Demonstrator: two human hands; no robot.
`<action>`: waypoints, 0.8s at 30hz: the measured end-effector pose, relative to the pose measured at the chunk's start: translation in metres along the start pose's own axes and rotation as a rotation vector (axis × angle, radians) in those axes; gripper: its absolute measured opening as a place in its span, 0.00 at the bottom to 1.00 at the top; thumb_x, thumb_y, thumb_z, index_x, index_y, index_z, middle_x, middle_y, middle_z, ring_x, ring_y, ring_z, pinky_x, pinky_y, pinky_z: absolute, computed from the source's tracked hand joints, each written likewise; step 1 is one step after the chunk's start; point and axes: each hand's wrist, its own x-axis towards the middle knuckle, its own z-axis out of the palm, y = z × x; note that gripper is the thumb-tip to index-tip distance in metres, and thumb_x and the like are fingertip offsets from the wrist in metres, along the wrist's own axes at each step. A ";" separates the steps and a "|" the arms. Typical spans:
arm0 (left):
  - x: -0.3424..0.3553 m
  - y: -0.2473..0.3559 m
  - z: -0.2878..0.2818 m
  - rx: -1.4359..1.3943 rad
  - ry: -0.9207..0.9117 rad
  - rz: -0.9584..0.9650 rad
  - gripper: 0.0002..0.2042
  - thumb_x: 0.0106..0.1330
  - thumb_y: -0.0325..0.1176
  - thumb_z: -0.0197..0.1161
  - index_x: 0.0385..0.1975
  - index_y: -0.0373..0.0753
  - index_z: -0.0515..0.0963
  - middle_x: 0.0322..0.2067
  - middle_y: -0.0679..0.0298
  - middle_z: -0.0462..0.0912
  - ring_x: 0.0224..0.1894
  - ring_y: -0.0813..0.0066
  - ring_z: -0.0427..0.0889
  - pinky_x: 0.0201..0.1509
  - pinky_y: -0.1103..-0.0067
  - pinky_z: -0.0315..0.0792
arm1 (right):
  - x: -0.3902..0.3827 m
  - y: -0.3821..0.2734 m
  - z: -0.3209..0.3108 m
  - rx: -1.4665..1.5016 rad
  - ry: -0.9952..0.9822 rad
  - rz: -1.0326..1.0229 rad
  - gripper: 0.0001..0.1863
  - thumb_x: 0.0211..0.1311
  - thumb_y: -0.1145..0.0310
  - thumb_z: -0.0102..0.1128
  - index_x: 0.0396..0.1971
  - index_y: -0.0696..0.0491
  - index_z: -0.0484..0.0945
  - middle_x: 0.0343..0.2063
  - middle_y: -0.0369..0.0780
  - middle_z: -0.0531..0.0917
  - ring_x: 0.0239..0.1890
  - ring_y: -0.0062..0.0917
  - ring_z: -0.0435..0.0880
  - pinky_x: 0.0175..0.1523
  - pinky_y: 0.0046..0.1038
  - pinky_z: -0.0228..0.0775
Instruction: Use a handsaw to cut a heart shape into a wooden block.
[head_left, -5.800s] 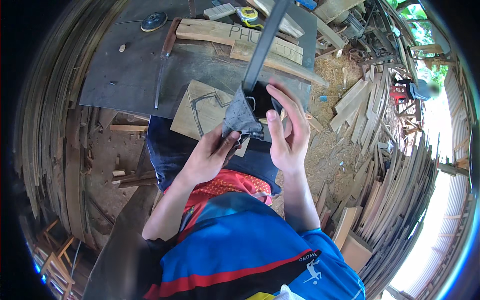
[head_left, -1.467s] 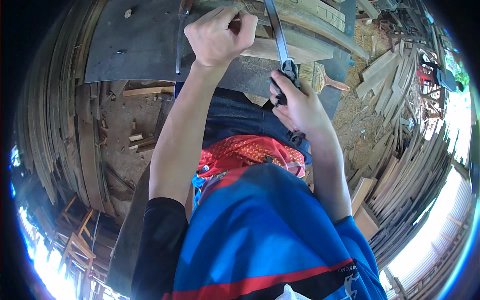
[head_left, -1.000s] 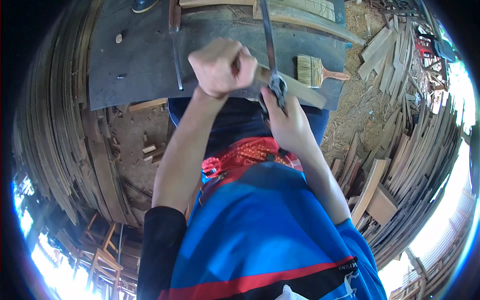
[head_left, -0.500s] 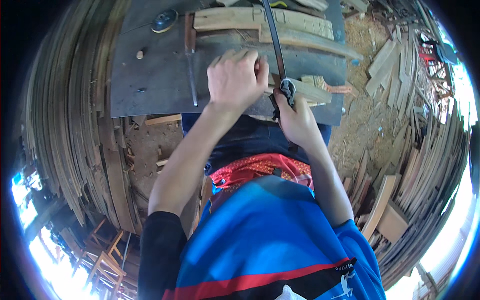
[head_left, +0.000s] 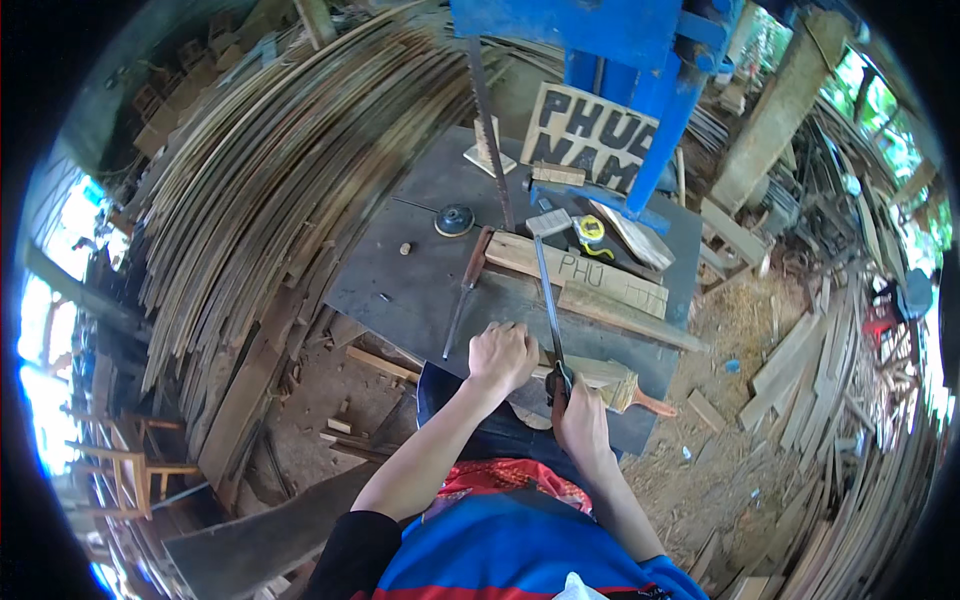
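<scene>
As far as can be judged, at the tool-readying stage, with no cutting to be seen: firmly clasped in the right hand [head_left: 582,420], by a dark handle end [head_left: 560,383], a long narrow metal tool [head_left: 551,310], pointing away from both hands over the tabletop [head_left: 400,275]. Balled into a fist just left of that handle, knuckles up, the left hand [head_left: 503,352]; impossible to tell whether empty. Seemingly done: the covering of the handle end, apparently in place. Probably left: any use of the tool on wood. Just beyond the right hand, a wood piece [head_left: 590,371], beside a paintbrush [head_left: 622,392] to that hand's right. Farther beyond both hands, a lettered board [head_left: 600,277] and a curved plank [head_left: 625,316], side by side; unclear whether touched by the blade overhead. Beyond the left hand, slightly leftward, a brown-handled tool [head_left: 470,280], lying unheld.
</scene>
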 end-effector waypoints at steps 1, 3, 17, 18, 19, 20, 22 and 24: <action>-0.004 0.001 -0.001 0.001 0.017 -0.026 0.12 0.65 0.37 0.52 0.25 0.39 0.79 0.32 0.56 0.85 0.37 0.57 0.82 0.41 0.63 0.78 | 0.002 -0.001 -0.004 0.061 -0.057 0.047 0.12 0.66 0.69 0.53 0.33 0.65 0.72 0.18 0.58 0.78 0.24 0.55 0.80 0.30 0.50 0.73; -0.014 0.007 -0.003 -0.030 0.064 -0.036 0.12 0.62 0.36 0.55 0.18 0.40 0.77 0.26 0.59 0.83 0.31 0.59 0.82 0.37 0.64 0.77 | 0.001 -0.002 -0.008 -0.067 -0.122 0.033 0.12 0.66 0.68 0.53 0.33 0.64 0.71 0.18 0.57 0.79 0.24 0.53 0.81 0.30 0.49 0.74; -0.002 -0.030 0.037 -0.206 0.813 0.518 0.08 0.44 0.26 0.62 0.09 0.41 0.70 0.14 0.68 0.71 0.18 0.70 0.70 0.20 0.75 0.68 | -0.026 0.000 -0.015 -0.170 -0.213 0.002 0.13 0.69 0.67 0.49 0.32 0.62 0.74 0.19 0.57 0.78 0.25 0.55 0.78 0.33 0.51 0.69; -0.003 -0.030 0.037 -0.190 0.812 0.536 0.07 0.43 0.26 0.62 0.10 0.42 0.71 0.14 0.68 0.71 0.17 0.70 0.70 0.20 0.76 0.69 | -0.040 0.002 -0.020 -0.206 -0.121 -0.136 0.12 0.69 0.68 0.50 0.31 0.62 0.73 0.19 0.56 0.77 0.25 0.54 0.78 0.32 0.51 0.68; -0.003 -0.028 0.037 -0.193 0.813 0.551 0.07 0.43 0.26 0.62 0.10 0.42 0.71 0.14 0.68 0.71 0.17 0.70 0.70 0.20 0.76 0.69 | -0.042 0.005 -0.020 -0.207 -0.107 -0.131 0.12 0.69 0.68 0.50 0.31 0.62 0.73 0.19 0.56 0.77 0.25 0.54 0.78 0.32 0.51 0.68; -0.003 -0.026 0.037 -0.192 0.820 0.546 0.08 0.46 0.30 0.62 0.10 0.42 0.71 0.14 0.69 0.71 0.18 0.70 0.71 0.21 0.76 0.69 | -0.043 0.005 -0.020 -0.217 -0.073 -0.181 0.11 0.68 0.68 0.50 0.31 0.62 0.73 0.19 0.56 0.77 0.25 0.54 0.78 0.32 0.50 0.69; -0.013 -0.025 0.042 -0.179 0.696 0.584 0.12 0.52 0.41 0.65 0.15 0.42 0.75 0.18 0.68 0.74 0.22 0.69 0.74 0.24 0.75 0.72 | -0.041 0.002 -0.015 -0.146 -0.053 -0.103 0.15 0.69 0.66 0.53 0.26 0.62 0.73 0.21 0.56 0.75 0.26 0.55 0.76 0.32 0.51 0.66; -0.021 -0.023 0.024 -0.145 0.597 0.635 0.15 0.53 0.46 0.66 0.18 0.41 0.76 0.22 0.67 0.76 0.25 0.68 0.76 0.26 0.75 0.73 | -0.015 -0.011 -0.006 -0.213 -0.116 0.063 0.17 0.70 0.63 0.51 0.29 0.63 0.76 0.24 0.58 0.79 0.29 0.55 0.80 0.35 0.51 0.70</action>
